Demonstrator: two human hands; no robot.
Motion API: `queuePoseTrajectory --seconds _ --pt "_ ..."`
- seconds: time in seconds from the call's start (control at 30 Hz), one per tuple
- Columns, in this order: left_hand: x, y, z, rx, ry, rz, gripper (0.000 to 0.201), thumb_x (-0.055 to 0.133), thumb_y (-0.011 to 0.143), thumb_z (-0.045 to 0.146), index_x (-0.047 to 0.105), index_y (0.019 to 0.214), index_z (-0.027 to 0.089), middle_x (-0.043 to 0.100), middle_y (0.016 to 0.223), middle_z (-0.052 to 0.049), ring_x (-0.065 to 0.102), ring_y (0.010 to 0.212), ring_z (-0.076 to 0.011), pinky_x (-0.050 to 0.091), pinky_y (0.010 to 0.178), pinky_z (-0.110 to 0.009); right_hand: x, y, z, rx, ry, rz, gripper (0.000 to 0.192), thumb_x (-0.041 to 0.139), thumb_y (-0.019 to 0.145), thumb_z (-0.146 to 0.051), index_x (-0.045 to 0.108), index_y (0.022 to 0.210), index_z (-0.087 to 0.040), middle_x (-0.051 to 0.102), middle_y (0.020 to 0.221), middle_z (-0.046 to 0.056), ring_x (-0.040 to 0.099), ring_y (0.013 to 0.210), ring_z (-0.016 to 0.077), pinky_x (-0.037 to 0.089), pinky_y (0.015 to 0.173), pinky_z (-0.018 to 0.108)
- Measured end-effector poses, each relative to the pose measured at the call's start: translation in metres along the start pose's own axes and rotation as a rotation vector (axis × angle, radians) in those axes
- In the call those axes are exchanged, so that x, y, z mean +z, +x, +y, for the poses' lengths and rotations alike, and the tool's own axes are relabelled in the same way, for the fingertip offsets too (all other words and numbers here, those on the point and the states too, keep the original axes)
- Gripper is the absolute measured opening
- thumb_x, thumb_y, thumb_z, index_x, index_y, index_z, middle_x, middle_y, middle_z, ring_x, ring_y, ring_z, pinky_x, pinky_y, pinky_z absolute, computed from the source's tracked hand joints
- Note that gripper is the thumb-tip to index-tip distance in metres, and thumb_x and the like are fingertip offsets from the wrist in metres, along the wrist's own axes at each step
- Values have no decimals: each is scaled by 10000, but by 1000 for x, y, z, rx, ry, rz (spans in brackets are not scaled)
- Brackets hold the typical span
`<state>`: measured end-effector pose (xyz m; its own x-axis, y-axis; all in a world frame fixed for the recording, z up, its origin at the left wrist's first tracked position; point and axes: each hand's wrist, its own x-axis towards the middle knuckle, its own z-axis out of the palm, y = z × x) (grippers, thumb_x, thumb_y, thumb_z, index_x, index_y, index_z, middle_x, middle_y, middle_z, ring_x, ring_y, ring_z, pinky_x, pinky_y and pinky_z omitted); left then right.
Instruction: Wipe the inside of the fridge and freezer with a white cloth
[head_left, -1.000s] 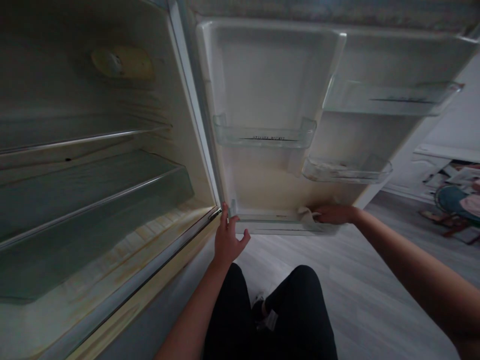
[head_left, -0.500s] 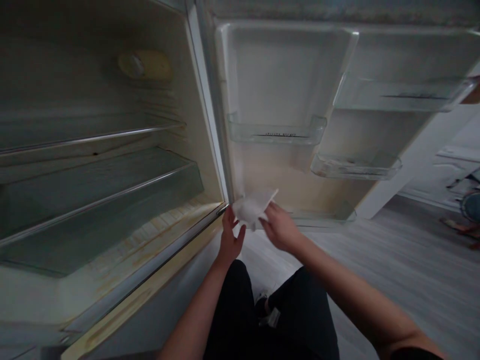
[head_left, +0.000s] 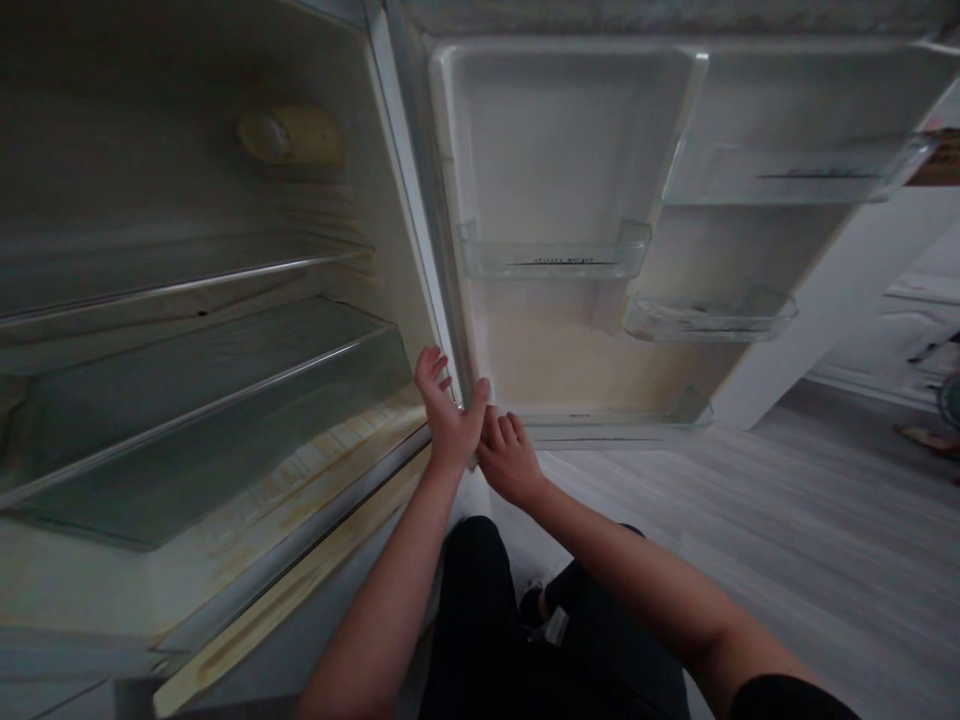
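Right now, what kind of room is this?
Somebody's home, it seems, perhaps a kitchen, but not much of the room shows. The clues are a big fridge, its wide-open door with see-through shelves, and a grey floor that looks like wood.

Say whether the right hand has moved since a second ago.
Yes: the right hand moved left along the lowest door shelf, from near its right end to its left end.

Two hands, one left hand (head_left: 453, 430) and one right hand (head_left: 511, 464), are here before us at one fridge (head_left: 397, 190) with one open door (head_left: 566, 130), four clear bins (head_left: 555, 264), one lamp cover (head_left: 319, 138); below, two trousered legs (head_left: 480, 610).
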<state>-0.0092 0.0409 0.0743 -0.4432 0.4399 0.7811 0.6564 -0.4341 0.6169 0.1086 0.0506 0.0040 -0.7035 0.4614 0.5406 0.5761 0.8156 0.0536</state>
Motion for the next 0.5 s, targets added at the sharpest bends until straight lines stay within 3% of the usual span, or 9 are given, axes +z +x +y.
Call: queuePoseTrajectory --seconds 0.1,0.27,0.37,0.5 --pt "25 28 -3 156 77 -63 853 560 961 515 94 1595 187 324 1614 -213 404 1477 -271 396 1196 -421 1 -7 12 -15 -95 66 383 470 1009 -186 589 1373 -187 601 1340 178 543 1151 293 346 1146 543" --pt "45 38 -39 276 239 -117 662 361 1028 415 236 1575 62 361 1603 -255 282 1553 -279 221 1290 -449 -16 -24 45 -16 -180 117 406 423 1026 -164 554 1410 -145 658 1082 118 552 995 251 319 1173 508" --pt "47 35 -49 282 257 -89 673 373 1020 409 257 1572 42 346 1614 -261 208 1580 -282 144 1309 -479 -33 -44 81 -24 -181 63 394 406 1013 -122 592 1361 -138 660 1039 112 555 980 242 282 1199 514" --pt "48 33 -48 278 266 -87 682 398 1009 406 268 1575 48 349 1617 -257 175 1590 -284 47 1317 -511 -63 -89 152 29 -163 -26 396 395 1000 -126 619 1325 -153 673 1089 124 576 1040 245 242 1228 530"
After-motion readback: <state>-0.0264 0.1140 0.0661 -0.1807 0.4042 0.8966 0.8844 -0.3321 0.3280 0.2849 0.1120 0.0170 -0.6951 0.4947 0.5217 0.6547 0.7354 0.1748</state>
